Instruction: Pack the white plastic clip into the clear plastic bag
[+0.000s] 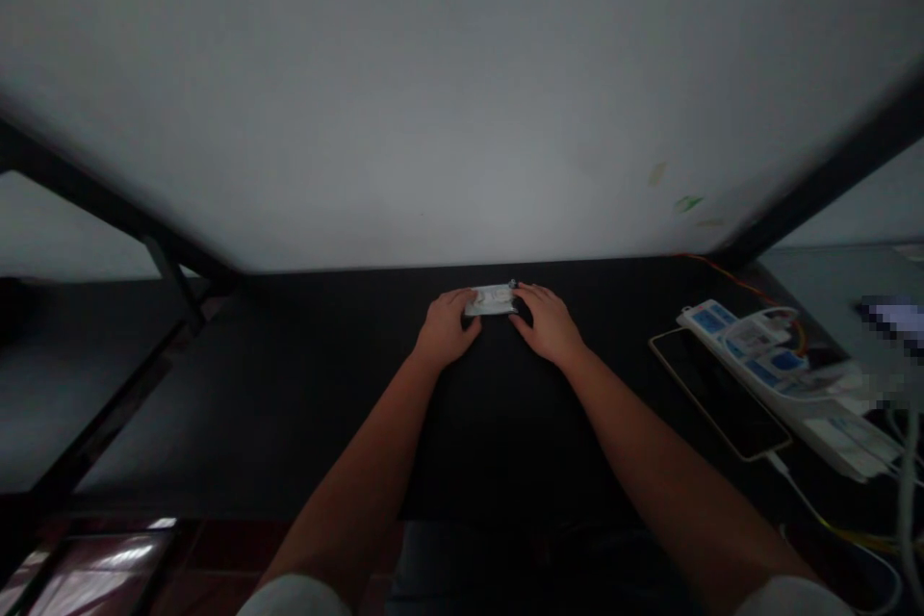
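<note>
A small, flat, whitish packet (493,299) with a shiny surface lies at the far middle of the black table. What is inside it I cannot make out. My left hand (449,327) grips its left end, fingers along the far side and thumb near the front edge. At the opposite end my right hand (547,320) holds it the same way, the thumb by its front right corner. A small dark and shiny bit shows by the right fingertips, too small to name. Both forearms reach forward across the table.
On the right, a phone (722,393) with a charging cable lies beside a white power strip (783,375) full of plugs and wires. A pale wall (448,115) rises behind the black table (303,404). Dark metal frame bars (108,202) slant on both sides.
</note>
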The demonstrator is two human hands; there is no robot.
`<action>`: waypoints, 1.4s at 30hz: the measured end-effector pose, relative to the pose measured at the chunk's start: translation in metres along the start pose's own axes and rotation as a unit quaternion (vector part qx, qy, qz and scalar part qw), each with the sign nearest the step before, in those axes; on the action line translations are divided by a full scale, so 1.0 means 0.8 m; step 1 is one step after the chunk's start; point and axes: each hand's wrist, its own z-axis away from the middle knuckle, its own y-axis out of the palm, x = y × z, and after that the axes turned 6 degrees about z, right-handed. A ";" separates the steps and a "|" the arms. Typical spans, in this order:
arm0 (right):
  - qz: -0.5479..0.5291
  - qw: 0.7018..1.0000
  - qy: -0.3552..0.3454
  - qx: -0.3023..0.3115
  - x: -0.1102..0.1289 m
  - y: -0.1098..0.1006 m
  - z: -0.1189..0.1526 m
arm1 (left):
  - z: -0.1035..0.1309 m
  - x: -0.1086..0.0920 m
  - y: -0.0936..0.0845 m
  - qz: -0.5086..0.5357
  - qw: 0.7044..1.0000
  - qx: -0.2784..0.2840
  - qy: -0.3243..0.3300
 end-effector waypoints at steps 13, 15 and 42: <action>-0.162 0.978 0.060 -0.115 0.013 -0.012 0.000 | -0.001 -0.020 -0.010 0.256 0.954 -0.078 -0.137; -0.161 0.979 0.052 -0.117 0.011 -0.012 0.001 | -0.001 -0.021 -0.006 0.337 0.925 -0.061 -0.167; -0.125 0.982 0.119 -0.079 0.000 -0.024 0.002 | 0.002 -0.019 -0.007 0.469 0.857 -0.032 -0.210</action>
